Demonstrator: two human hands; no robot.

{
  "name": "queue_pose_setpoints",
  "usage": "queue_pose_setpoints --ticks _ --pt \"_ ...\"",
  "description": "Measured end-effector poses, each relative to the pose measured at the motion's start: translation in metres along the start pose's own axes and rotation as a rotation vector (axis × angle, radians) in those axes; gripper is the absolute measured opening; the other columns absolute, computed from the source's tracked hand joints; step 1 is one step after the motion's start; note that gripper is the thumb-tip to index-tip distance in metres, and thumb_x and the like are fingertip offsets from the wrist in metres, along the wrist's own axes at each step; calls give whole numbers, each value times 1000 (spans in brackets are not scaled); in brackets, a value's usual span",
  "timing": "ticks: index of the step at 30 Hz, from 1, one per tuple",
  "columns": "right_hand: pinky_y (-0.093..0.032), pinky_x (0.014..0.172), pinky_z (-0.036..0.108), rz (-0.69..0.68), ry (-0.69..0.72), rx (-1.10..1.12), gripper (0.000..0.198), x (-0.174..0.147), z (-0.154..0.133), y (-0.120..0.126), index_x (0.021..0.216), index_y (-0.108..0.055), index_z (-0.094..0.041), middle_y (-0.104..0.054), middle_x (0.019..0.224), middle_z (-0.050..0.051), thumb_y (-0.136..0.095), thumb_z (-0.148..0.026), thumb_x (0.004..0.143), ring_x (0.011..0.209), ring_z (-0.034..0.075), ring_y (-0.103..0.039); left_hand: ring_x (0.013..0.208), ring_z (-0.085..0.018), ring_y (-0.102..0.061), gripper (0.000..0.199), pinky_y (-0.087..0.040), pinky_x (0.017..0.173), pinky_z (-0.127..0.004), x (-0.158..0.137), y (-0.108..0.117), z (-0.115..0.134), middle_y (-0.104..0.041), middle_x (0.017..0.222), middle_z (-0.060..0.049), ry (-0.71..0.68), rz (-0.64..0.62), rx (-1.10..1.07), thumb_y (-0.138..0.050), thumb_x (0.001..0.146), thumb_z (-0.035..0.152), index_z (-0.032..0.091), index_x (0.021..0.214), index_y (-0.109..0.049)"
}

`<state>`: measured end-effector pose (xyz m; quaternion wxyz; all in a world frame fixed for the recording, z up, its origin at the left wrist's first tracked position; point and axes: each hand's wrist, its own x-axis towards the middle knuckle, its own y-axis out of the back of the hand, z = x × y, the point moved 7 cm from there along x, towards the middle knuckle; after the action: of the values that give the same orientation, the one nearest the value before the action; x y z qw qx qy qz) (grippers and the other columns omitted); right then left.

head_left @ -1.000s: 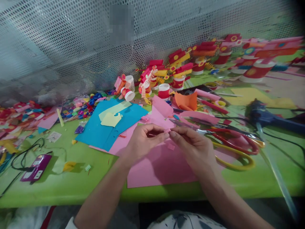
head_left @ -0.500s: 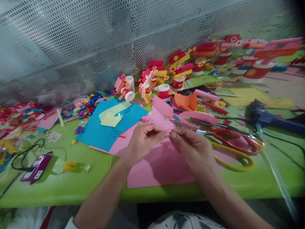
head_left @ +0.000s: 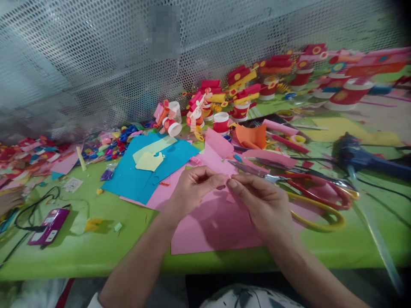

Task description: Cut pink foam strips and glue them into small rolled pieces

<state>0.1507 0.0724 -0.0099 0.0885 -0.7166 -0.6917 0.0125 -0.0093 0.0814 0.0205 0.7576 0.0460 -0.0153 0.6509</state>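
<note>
Fingertips nearly touching, both my hands pinch a tiny pink paper piece (head_left: 228, 176) between them. My left hand (head_left: 195, 186) is closed at thumb and forefinger on its left side. From the right, my right hand (head_left: 261, 194) grips it the same way, partly hiding it. Below them lies a large pink paper sheet (head_left: 212, 233), with a small pink scrap (head_left: 230, 198) close under the fingers. Just beyond my right hand rest scissors with red handles (head_left: 321, 188) and a yellow-handled pair (head_left: 321, 218).
Blue paper (head_left: 125, 171) with pale yellow offcuts (head_left: 149, 161) lies left of the hands. A glue gun (head_left: 362, 156) with a clear stick is at the right. A purple power socket (head_left: 49, 226) and another person's hand (head_left: 11, 200) are at left. Decorated paper cups (head_left: 221, 122) line the mesh.
Another person's hand has come in at the left edge. My fingers have shifted only slightly around the pink paper piece.
</note>
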Motion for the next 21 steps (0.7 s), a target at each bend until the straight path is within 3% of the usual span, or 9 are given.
queue_pose_setpoints --ticks 6,12,21 --pt "-49 63 29 -42 2 13 12 0 1 -2 80 -81 -28 -74 77 0 -85 -39 80 70 16 -63 86 -18 -72 19 -56 79 -29 -4 2 11 -79 91 -6 -128 35 133 -79 87 37 18 90 -77" --pt "-49 72 32 -88 105 -126 9 -1 3 -3 84 -80 -29 -74 80 -1 -81 -38 86 75 17 -65 78 -16 -71 10 -54 74 -26 -4 -3 17 -78 81 -3 -181 -4 225 -72 90 24 18 82 -75" --pt "-46 74 31 -117 112 -188 11 -3 3 -5 83 -77 -27 -73 82 -2 -78 -37 89 78 17 -63 74 -14 -67 14 -52 71 -25 -5 -2 17 -74 76 -2 -177 17 244 -71 90 23 17 76 -72"
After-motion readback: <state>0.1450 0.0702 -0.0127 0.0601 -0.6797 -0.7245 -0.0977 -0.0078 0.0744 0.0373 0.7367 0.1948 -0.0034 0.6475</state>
